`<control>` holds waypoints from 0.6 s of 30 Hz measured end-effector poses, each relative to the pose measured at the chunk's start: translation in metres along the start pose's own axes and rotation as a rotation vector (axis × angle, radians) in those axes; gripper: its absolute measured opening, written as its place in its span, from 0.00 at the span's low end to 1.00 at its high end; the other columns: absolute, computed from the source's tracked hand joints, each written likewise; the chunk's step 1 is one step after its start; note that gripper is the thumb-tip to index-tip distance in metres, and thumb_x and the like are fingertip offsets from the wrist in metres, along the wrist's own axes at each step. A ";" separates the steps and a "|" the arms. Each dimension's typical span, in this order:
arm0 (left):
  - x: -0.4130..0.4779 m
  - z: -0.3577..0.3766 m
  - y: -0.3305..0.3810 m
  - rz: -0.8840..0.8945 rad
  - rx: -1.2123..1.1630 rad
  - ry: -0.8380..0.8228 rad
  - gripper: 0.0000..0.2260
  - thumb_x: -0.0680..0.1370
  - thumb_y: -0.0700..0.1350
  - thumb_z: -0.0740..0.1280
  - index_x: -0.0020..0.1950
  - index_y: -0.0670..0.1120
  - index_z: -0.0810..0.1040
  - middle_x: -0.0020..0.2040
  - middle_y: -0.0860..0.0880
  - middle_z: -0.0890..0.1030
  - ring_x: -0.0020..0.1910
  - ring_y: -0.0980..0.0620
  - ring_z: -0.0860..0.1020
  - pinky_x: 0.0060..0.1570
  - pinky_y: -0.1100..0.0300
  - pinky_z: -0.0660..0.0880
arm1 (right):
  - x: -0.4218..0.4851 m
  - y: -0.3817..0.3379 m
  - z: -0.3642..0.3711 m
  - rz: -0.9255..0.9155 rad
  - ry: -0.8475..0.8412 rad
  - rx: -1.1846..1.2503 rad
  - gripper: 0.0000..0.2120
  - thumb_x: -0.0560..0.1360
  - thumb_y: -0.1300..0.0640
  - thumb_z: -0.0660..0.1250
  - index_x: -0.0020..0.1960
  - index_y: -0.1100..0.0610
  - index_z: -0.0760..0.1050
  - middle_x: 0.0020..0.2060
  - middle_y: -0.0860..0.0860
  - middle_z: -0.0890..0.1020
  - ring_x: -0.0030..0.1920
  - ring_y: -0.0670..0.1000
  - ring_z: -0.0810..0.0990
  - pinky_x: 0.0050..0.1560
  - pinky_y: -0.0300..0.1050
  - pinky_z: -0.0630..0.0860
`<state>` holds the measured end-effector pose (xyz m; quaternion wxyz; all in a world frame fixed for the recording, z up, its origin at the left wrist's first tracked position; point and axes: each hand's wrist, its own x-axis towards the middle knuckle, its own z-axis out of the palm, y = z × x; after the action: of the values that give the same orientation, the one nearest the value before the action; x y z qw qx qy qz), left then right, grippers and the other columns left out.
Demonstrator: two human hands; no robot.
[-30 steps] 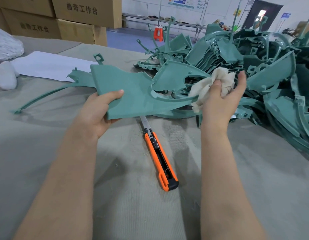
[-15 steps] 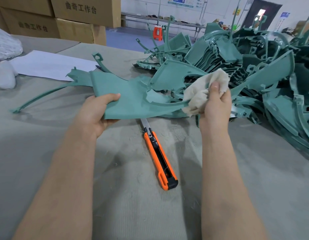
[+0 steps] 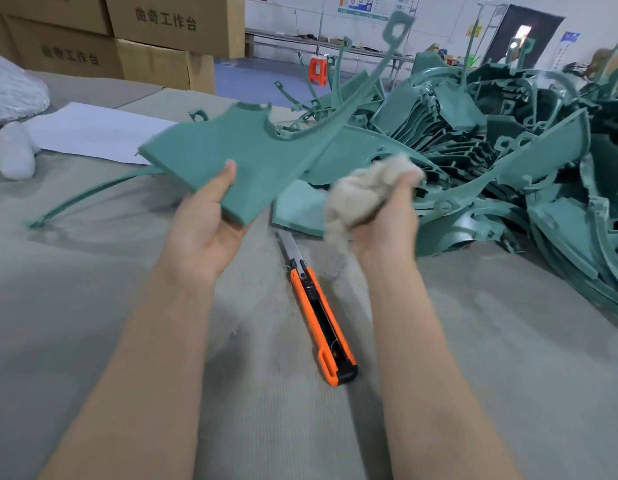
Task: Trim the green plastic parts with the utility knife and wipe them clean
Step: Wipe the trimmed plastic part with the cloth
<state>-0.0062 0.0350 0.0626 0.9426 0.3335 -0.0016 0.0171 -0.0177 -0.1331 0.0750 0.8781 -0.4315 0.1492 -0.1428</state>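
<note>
My left hand (image 3: pixel 207 233) grips the near corner of a flat green plastic part (image 3: pixel 238 161), thumb on top, holding it lifted and tilted; its long thin arm curves up to the right. My right hand (image 3: pixel 387 220), blurred, clutches a bunched beige cloth (image 3: pixel 359 192) just right of that part and apart from it. An orange utility knife (image 3: pixel 318 317) lies on the grey table cover between my forearms, its blade out and pointing away from me.
A big heap of green plastic parts (image 3: pixel 508 161) fills the right side of the table. A thin green strip (image 3: pixel 93 195) and white paper (image 3: pixel 93 133) lie at left, near a white bag (image 3: pixel 13 91). Cardboard boxes (image 3: pixel 155 39) stand behind.
My left hand has turned and raised the green part, so its thin arm now points up. My right hand with the cloth has come off the part's edge and dropped toward me.
</note>
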 end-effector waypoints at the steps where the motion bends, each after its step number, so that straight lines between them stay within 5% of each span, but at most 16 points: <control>1: -0.001 0.005 -0.006 -0.004 -0.019 -0.027 0.08 0.80 0.39 0.62 0.58 0.43 0.77 0.50 0.47 0.85 0.48 0.51 0.84 0.45 0.56 0.81 | -0.010 0.011 0.014 0.015 -0.108 -0.112 0.22 0.82 0.41 0.53 0.54 0.58 0.76 0.44 0.53 0.83 0.40 0.53 0.83 0.41 0.49 0.80; 5: -0.004 0.014 -0.022 0.009 -0.089 -0.036 0.10 0.81 0.40 0.61 0.60 0.41 0.77 0.48 0.45 0.85 0.45 0.51 0.84 0.43 0.59 0.81 | -0.033 0.053 0.039 -0.073 -0.298 -0.548 0.13 0.83 0.56 0.59 0.61 0.63 0.72 0.57 0.56 0.80 0.58 0.53 0.78 0.61 0.42 0.74; 8: -0.006 0.015 -0.025 -0.035 -0.106 -0.036 0.07 0.82 0.40 0.60 0.52 0.41 0.78 0.41 0.47 0.85 0.40 0.53 0.84 0.38 0.62 0.80 | -0.031 0.054 0.036 -0.165 -0.232 -0.615 0.06 0.81 0.57 0.61 0.49 0.60 0.72 0.44 0.52 0.80 0.47 0.51 0.78 0.45 0.38 0.74; 10: -0.008 0.016 -0.028 -0.080 -0.083 -0.055 0.07 0.81 0.40 0.61 0.51 0.41 0.78 0.39 0.47 0.85 0.38 0.53 0.84 0.35 0.62 0.79 | -0.027 0.053 0.032 -0.221 -0.177 -0.546 0.09 0.80 0.59 0.63 0.41 0.56 0.70 0.35 0.47 0.76 0.35 0.43 0.75 0.34 0.30 0.69; 12: -0.008 0.019 -0.030 -0.117 -0.040 -0.073 0.07 0.80 0.39 0.62 0.54 0.40 0.78 0.43 0.46 0.85 0.40 0.52 0.84 0.36 0.62 0.80 | -0.026 0.049 0.031 -0.216 -0.139 -0.375 0.10 0.80 0.63 0.63 0.41 0.55 0.71 0.34 0.46 0.76 0.35 0.41 0.76 0.39 0.31 0.74; 15: -0.009 0.021 -0.033 -0.156 0.023 -0.074 0.09 0.79 0.38 0.64 0.58 0.40 0.78 0.49 0.45 0.84 0.43 0.52 0.84 0.40 0.61 0.80 | -0.024 0.042 0.029 -0.198 -0.092 -0.189 0.09 0.80 0.65 0.62 0.44 0.55 0.74 0.42 0.53 0.81 0.46 0.53 0.81 0.54 0.50 0.79; 18: -0.012 0.025 -0.037 -0.214 0.085 -0.130 0.08 0.79 0.37 0.64 0.56 0.41 0.78 0.51 0.48 0.84 0.44 0.53 0.84 0.43 0.60 0.81 | -0.013 0.028 0.020 -0.220 -0.012 -0.074 0.08 0.81 0.64 0.62 0.44 0.55 0.75 0.36 0.48 0.83 0.38 0.47 0.83 0.48 0.48 0.81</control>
<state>-0.0164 -0.0097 0.0590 0.9220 0.3717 -0.0265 -0.1053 -0.0180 -0.0975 0.0661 0.8415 -0.4784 0.1008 -0.2299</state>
